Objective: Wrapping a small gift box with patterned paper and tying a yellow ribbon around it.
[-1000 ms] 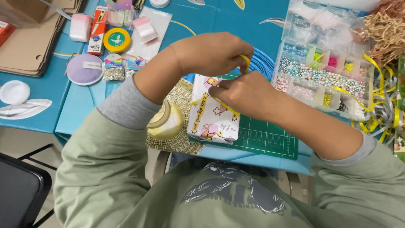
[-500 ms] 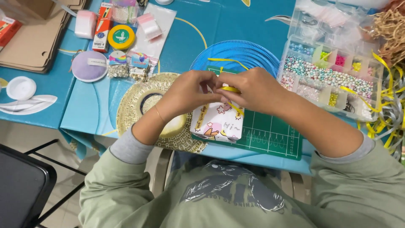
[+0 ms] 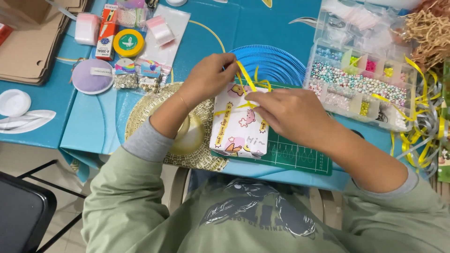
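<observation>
while the box [image 3: 239,124] sits near on the green mat [image 3: 300,154] for support, left hand [image 3: 208,77] pinches yellow ribbon [image 3: 244,75] taut; right hand [image 3: 290,112], fingers curled, presses the crossing down.

We see a table [image 3: 211,42] in a blue cloth | on it: green cutting mat [image 3: 300,157], gold doily [image 3: 140,110], blue pleated plate [image 3: 274,63], clear bead organiser [image 3: 361,84], lilac round pad [image 3: 92,76], brown cardboard [image 3: 28,51], white lid [image 3: 14,102], yellow ribbon tangle [image 3: 422,136].
</observation>
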